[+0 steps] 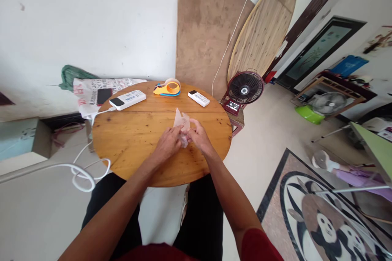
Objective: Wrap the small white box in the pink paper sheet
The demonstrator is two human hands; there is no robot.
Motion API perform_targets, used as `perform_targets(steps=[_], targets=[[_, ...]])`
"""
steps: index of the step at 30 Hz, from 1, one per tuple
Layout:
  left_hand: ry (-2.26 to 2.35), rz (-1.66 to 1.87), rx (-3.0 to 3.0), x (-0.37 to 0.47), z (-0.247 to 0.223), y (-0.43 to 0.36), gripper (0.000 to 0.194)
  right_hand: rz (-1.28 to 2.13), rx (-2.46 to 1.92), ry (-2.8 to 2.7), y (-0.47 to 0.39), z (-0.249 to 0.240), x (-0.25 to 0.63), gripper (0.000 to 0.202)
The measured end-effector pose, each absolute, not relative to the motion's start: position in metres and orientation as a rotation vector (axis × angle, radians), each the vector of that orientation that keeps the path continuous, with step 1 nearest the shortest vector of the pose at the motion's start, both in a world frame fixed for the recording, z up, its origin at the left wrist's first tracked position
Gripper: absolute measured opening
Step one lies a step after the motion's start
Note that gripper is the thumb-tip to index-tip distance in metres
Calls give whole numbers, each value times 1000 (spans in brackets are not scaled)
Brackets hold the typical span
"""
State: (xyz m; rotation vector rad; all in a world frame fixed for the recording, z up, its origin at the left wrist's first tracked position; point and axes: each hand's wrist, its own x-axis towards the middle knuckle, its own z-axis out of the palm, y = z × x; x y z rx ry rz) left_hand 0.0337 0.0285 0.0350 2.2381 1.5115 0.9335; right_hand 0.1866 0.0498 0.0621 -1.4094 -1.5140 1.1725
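Observation:
Over the middle of the round wooden table (pixel 122 138), both hands grip a crumpled, translucent pale-pink plastic wrapper (pixel 183 120). My left hand (pixel 167 143) has its fingers closed on the wrapper's left side. Opposite it, my right hand (pixel 199 135) pinches the right side. One corner of the wrapper sticks up above the fingers, and a bunched part shows below them. Whether anything lies inside the wrapper, I cannot tell. Beyond the hands, a yellow-and-blue tape dispenser (pixel 168 88) stands near the table's far edge.
A white power bank (pixel 131 99) with a cable lies at the table's left. A smaller white device (pixel 199 98) lies at the right. A dark phone (pixel 104 96) rests on a printed sack (pixel 82 98). A red fan (pixel 245 89) stands on a stool beyond the table's right edge.

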Motion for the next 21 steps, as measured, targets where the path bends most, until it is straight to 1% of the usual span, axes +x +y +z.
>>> perform_targets(steps=[2,6,9,12,14,16,21], targets=[[1505,984,2146,33,32,29,58,1058,-1419,-1624,37,65,186,56],[1460,1048,2007,31,27,30,52,752,-1428,-1891,9,73,181,60],[1418,1094,1934,29,25,32,47,641,-1491,-2026,-5,79,175,67],[1357,1102,1798,28,28,34,43,592,-1565,-2092,-7,83,171,75],[1356,1076,1740,29,31,36,45,573,-1591,-2111,-6,85,171,77],[1396,1059,1772,31,34,37,48,573,-1600,-2114,-5,86,171,77],[1408,1047,1821,33,31,42,44,641,-1510,-2073,-4,84,178,74]])
